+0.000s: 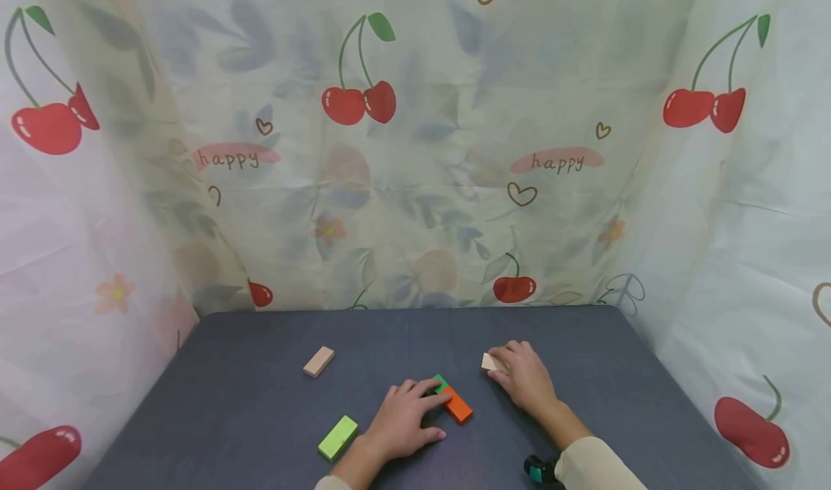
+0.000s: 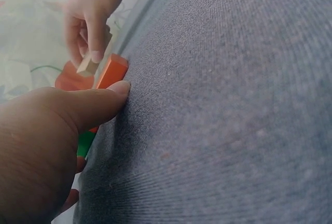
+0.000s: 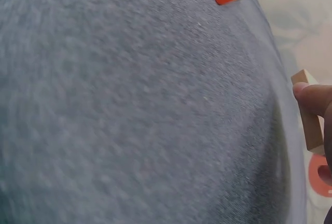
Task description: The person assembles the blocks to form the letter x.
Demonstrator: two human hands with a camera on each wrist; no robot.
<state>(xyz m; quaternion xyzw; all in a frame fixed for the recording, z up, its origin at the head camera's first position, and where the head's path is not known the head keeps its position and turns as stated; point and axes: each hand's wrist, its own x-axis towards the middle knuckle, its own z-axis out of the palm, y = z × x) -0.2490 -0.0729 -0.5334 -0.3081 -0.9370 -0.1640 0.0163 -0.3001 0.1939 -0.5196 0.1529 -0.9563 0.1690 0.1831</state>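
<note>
My right hand (image 1: 524,379) pinches a plain wooden block (image 1: 491,362) between thumb and fingers, right of the table's middle. In the right wrist view the same wooden block (image 3: 311,125) lies under the thumb tip, part of it hidden by the hand. My left hand (image 1: 404,419) reaches over an orange block (image 1: 459,408) and a green block (image 1: 440,382), which lie end to end in one line. Its extended fingers touch these two blocks from the left, while the thumb (image 2: 106,103) stands apart from the fingers, near the table.
A light green block (image 1: 338,438) lies left of my left forearm. Farther back on the dark table (image 1: 253,403) is another plain wooden block (image 1: 319,361). Beside the right sleeve sits a black and teal object (image 1: 540,470). A printed curtain (image 1: 415,151) hangs behind the table.
</note>
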